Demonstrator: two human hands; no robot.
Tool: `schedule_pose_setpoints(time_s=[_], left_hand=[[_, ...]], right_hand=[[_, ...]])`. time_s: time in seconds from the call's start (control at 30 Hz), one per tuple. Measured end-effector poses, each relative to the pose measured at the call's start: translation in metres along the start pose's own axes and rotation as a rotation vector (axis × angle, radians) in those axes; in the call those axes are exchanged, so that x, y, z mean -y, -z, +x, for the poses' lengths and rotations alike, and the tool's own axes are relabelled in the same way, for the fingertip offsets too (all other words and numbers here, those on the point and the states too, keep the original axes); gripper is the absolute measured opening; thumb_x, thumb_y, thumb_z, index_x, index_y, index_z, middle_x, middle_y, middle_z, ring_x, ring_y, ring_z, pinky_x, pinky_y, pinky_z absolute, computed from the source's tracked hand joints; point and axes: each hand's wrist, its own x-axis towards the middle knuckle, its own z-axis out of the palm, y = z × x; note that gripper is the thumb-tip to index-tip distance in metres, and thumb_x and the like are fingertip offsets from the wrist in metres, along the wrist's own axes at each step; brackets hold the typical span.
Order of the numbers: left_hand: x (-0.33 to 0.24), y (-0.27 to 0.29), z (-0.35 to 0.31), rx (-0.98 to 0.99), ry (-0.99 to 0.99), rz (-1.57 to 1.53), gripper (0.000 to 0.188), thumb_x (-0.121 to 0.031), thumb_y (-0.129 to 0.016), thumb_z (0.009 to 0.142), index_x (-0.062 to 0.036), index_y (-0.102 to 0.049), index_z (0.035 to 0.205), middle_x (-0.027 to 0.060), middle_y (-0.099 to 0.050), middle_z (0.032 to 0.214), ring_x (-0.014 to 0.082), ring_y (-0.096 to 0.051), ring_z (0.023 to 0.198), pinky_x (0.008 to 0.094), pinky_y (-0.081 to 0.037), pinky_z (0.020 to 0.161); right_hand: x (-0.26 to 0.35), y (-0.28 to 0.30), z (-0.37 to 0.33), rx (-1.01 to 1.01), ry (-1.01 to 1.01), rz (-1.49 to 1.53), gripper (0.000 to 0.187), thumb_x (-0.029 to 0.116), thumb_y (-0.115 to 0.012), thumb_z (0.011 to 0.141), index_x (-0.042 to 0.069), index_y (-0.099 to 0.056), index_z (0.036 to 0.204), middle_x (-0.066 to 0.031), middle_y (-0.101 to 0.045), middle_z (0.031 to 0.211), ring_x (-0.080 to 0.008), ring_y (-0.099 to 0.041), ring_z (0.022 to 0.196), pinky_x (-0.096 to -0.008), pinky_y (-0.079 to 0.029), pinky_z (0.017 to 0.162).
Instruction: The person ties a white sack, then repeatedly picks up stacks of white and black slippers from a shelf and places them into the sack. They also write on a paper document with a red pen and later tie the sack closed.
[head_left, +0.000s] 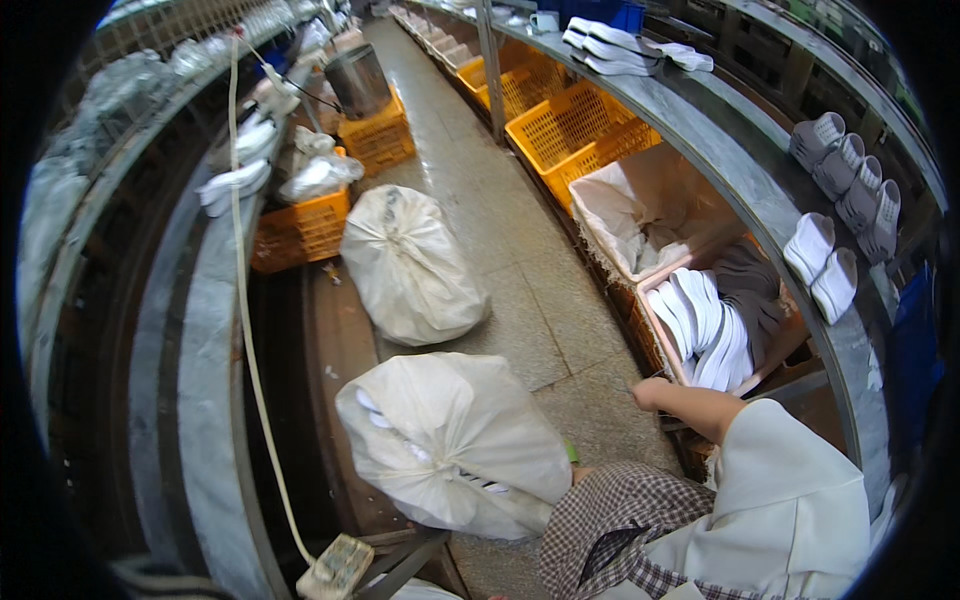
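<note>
My right arm, in a white short sleeve, reaches out from the lower right. My right hand [653, 392] is beside the near corner of a lined crate [676, 366], over the aisle. It looks rounded, but its fingers are too blurred and hidden to read, and I cannot tell if it touches the crate. In the crate are long curved white pieces [712, 325] and dark grey pieces [750, 290]. A checkered apron [625, 515] covers my front. Left of it on the floor is a knotted whitish sack [455, 440] with pale things showing through. My left hand is not in view.
Farther up the aisle lies another tied sack [408, 265]. Yellow crates [572, 135] line the right bench; an orange crate [305, 230] stands on the left. Grey clogs [850, 185] and white shoes [820, 265] rest on the right. A pale cable [245, 300] hangs down to a power strip [337, 570].
</note>
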Motion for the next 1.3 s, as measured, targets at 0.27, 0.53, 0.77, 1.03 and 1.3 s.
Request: schedule_pose_setpoints(time_s=[0.27,0.53,0.77,1.03,1.3], left_hand=[[0.086,0.036,-0.179,-0.021,0.164,-0.358,0.019,-0.012,-0.058,0.088,0.0002,-0.053,0.101,0.0083,-0.057,0.086,0.0156,-0.055,0.071,0.0292,-0.047,0.063],[0.269,0.036,-0.518,-0.705,0.589,-0.36,0.025,-0.026,-0.054,0.085,-0.0049,-0.067,0.091,0.0125,-0.068,0.082,0.0227,-0.065,0.076,0.0341,-0.049,0.069],[0.275,-0.035,-0.671,-1.217,0.897,-0.826,0.039,-0.034,-0.062,0.086,0.0042,-0.065,0.08,0.0176,-0.066,0.071,0.0263,-0.065,0.066,0.0367,-0.049,0.065],[0.283,0.012,-0.718,-1.336,0.754,-0.726,0.033,-0.026,-0.063,0.087,0.0022,-0.057,0.101,0.0185,-0.061,0.098,0.0283,-0.064,0.081,0.0386,-0.051,0.071],[0.343,0.235,-0.768,-1.445,0.647,-0.309,0.046,-0.027,-0.063,0.087,0.0012,-0.05,0.121,0.0228,-0.055,0.116,0.0349,-0.056,0.106,0.0399,-0.045,0.089]], right_hand=[[0.139,-0.132,-0.17,-0.157,0.367,0.302,0.029,0.026,-0.055,0.084,0.004,-0.066,0.1,-0.0148,-0.068,0.094,-0.0346,-0.064,0.087,-0.0415,-0.049,0.078],[0.396,-0.228,-0.368,0.013,1.467,-0.221,0.02,0.025,-0.056,0.082,0.008,-0.064,0.092,-0.0152,-0.065,0.085,-0.0344,-0.062,0.084,-0.0422,-0.049,0.072],[0.477,-0.287,-0.512,0.171,1.773,-0.513,0.022,0.027,-0.057,0.086,0.009,-0.064,0.096,-0.0146,-0.065,0.087,-0.0345,-0.062,0.084,-0.0425,-0.049,0.071],[0.583,-0.372,-0.596,0.397,2.108,-0.283,0.023,0.02,-0.071,0.077,0.008,-0.066,0.096,-0.0067,-0.063,0.095,-0.0274,-0.063,0.086,-0.0348,-0.051,0.073],[0.699,-0.408,-0.745,0.538,2.161,0.014,0.015,0.011,-0.068,0.081,0.005,-0.065,0.094,-0.0103,-0.064,0.092,-0.0247,-0.061,0.086,-0.0329,-0.049,0.073]])
